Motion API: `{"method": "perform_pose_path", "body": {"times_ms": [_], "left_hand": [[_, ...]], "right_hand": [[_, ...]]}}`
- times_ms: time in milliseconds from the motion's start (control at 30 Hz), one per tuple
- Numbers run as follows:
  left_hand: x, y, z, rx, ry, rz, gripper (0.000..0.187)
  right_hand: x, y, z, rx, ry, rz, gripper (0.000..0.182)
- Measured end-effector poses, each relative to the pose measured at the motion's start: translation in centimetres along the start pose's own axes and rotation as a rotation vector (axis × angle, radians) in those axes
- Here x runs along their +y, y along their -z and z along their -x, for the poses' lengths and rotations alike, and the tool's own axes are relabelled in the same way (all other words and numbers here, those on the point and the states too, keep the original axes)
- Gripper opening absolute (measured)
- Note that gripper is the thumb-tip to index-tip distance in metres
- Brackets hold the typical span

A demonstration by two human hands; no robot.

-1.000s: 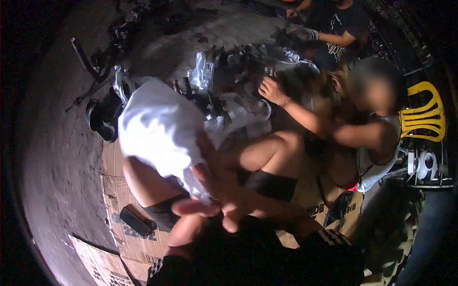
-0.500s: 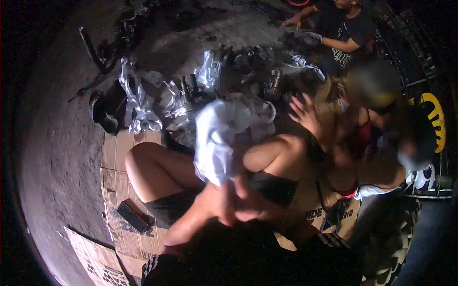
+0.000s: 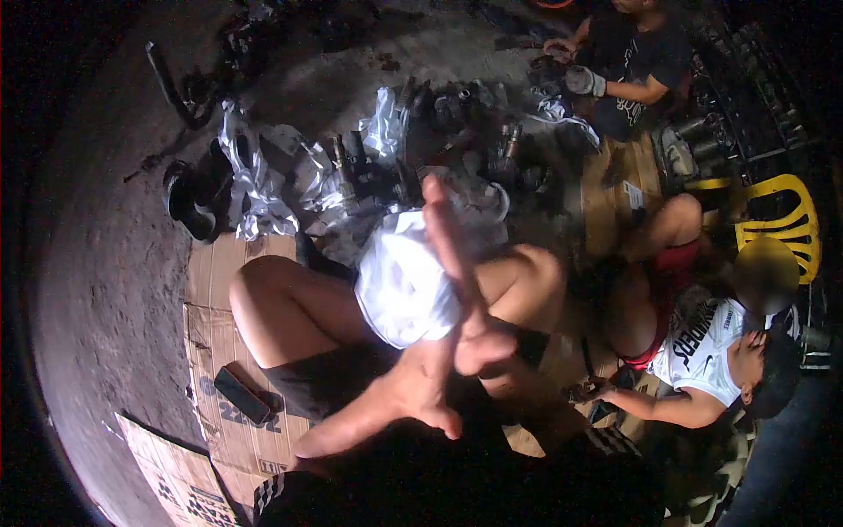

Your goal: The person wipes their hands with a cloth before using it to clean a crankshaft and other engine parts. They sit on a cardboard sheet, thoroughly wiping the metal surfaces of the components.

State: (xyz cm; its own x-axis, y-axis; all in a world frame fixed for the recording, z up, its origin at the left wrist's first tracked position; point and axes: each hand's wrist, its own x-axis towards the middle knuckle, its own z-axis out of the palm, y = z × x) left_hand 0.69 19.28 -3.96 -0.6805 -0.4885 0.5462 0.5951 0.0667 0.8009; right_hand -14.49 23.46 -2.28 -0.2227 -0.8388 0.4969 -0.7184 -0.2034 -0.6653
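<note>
Both at the white cloth (image 3: 406,285): my right hand (image 3: 474,338) opens alongside, left hand (image 3: 420,373) perhaps props it. Left's grip? Can't tell.

Both the left hand (image 3: 426,386) and the right hand (image 3: 479,342) are motion-blurred, and where they overlap, which fingers grip the white cloth (image 3: 406,281) cannot be told. The right hand's raised finger covers part of the cloth. Beyond the hands, the dark metal parts (image 3: 443,110) blend together, too dim to tell singly. Farther off to the right, a person in a black shirt (image 3: 641,53) is cut by the top edge. Left of the hands, the phone (image 3: 241,395) hides some printing on the cardboard (image 3: 206,342).
</note>
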Motion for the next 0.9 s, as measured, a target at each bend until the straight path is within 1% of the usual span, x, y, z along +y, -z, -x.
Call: {"method": "perform_pose_path", "body": {"times_ms": [133,200,300,367,433,467,500,533,567,600,667,700,733,767,800,833,867,900], "left_hand": [[0.4,4.2,-2.0,0.033,0.078,0.107,0.061],[0.6,3.1,-1.0,0.014,0.062,0.068,0.061],[0.6,1.0,-0.2,-0.023,0.015,-0.14,0.061],[-0.1,2.3,-1.3,0.021,0.03,0.028,0.063],[0.0,4.3,-2.2,0.046,0.069,0.105,0.064],[0.2,4.1,-1.8,0.039,0.068,0.101,0.065],[0.2,2.9,-0.9,0.014,0.046,0.071,0.066],[0.1,1.9,-0.2,-0.005,0.027,0.048,0.067],[0.0,0.9,0.3,-0.018,0.005,0.032,0.067],[-0.2,0.5,0.4,-0.027,-0.009,0.026,0.068],[-0.3,2.4,-0.8,0.007,0.011,0.089,0.07],[-0.3,3.9,-1.7,0.042,0.04,0.139,0.07],[-0.4,4.7,-2.1,0.053,0.055,0.161,0.071],[-0.5,4.5,-2.0,0.058,0.047,0.166,0.072],[-0.7,3.6,-1.4,0.053,0.021,0.159,0.073],[-1.1,2.1,-0.6,0.041,-0.03,0.146,0.074],[-1.5,1.0,-0.2,0.037,-0.073,0.134,0.075],[-1.7,0.7,0.0,0.04,-0.103,0.148,0.075]], "right_hand": [[0.5,0.5,-0.2,-0.001,0.002,0.031,0.041],[-0.2,0.1,0.7,-0.007,-0.003,0.04,0.04],[-0.2,0.3,0.8,-0.041,-0.004,0.054,0.039],[-0.5,1.5,0.7,-0.099,0.013,0.054,0.037],[0.2,4.8,-0.8,-0.217,0.036,0.078,0.036],[3.1,9.0,-4.3,-0.299,0.053,0.167,0.036],[8.3,14.5,-9.4,-0.401,0.117,0.324,0.035],[17.1,21.9,-18.2,-0.558,0.271,0.535,0.034],[23.8,25.0,-24.6,-0.703,0.434,0.661,0.034],[28.5,24.6,-29.5,-0.779,0.556,0.75,0.033],[32.2,18.4,-30.8,-0.774,0.52,0.872,0.039],[33.7,16.1,-31.1,-0.866,0.443,0.86,0.04],[34.8,14.7,-30.6,-0.923,0.458,0.89,0.04],[34.7,13.3,-30.4,-0.978,0.476,0.921,0.04],[34.2,12.6,-30.5,-1.076,0.485,0.991,0.041],[37.0,12.9,-30.3,-1.173,0.483,1.059,0.042],[32.6,12.0,-29.9,-1.376,0.435,1.275,0.045],[29.7,11.5,-28.7,-1.399,0.419,1.374,0.05]]}}
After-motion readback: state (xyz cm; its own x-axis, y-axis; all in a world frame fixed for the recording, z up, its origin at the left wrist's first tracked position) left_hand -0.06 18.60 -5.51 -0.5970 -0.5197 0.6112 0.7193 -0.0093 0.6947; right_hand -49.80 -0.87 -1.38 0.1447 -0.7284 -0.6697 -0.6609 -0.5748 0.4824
